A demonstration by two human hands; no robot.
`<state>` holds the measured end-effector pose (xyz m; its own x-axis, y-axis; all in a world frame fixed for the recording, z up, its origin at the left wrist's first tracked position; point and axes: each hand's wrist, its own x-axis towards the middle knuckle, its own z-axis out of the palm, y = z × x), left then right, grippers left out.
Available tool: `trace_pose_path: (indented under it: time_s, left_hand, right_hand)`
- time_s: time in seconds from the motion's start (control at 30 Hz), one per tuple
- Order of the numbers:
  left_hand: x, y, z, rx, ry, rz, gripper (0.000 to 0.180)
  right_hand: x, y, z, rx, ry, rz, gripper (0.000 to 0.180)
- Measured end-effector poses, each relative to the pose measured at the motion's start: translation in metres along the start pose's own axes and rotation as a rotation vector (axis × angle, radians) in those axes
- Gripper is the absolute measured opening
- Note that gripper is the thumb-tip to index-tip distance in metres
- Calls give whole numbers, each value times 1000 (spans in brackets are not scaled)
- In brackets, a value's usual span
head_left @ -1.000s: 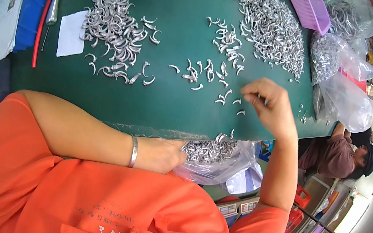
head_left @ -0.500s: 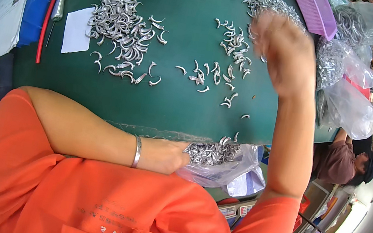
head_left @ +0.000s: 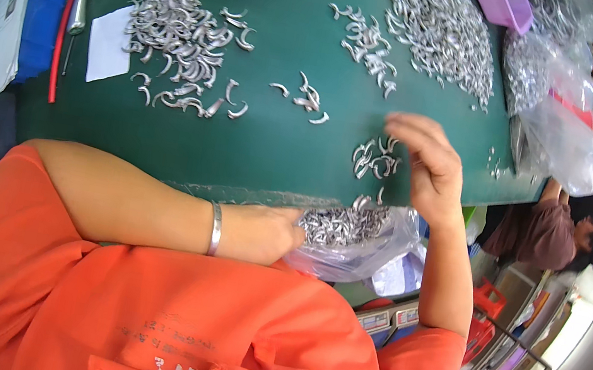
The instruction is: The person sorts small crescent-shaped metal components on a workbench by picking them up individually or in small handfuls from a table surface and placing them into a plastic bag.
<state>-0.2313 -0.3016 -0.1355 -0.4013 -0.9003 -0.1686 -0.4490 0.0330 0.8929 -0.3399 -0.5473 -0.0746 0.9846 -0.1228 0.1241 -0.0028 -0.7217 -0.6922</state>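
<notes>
Gripping the rim of a clear plastic bag (head_left: 349, 245), the left hand (head_left: 265, 233) holds it open at the near edge of the green table (head_left: 270, 157); the bag hangs off that edge and is part full of small curved silver metal pieces. A metal bangle (head_left: 215, 228) sits on that wrist. The right hand (head_left: 429, 164) hovers over the table's near right part, fingers loosely curled above a small cluster of curved pieces (head_left: 373, 159); whether it holds any cannot be told, since the hand hides its own fingertips.

Farther left lies a broad heap of the same pieces (head_left: 179, 40) beside a white slip of paper (head_left: 108, 44). A few loose pieces (head_left: 303, 98) lie mid-table. At the far right spreads a large pile (head_left: 437, 24), with a purple tray (head_left: 503, 2) and crumpled clear bags (head_left: 560, 111) past it. Another person (head_left: 556, 228) in a dark red top sits beyond the table's right end.
</notes>
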Motion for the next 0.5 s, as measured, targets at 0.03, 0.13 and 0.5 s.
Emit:
trace_pose_path:
  time_s: [0.03,0.13,0.5]
  left_hand:
    - [0,1,-2,1,-19,10,25]
    - [2,2,-5,-28,-68,-76,33]
    - [0,6,-6,-9,-8,-54,28]
  right_hand:
    - [-9,2,2,-3,13,17,52]
    - [-35,0,5,-122,13,1,45]
    - [-94,-20,32,-210,116,120,36]
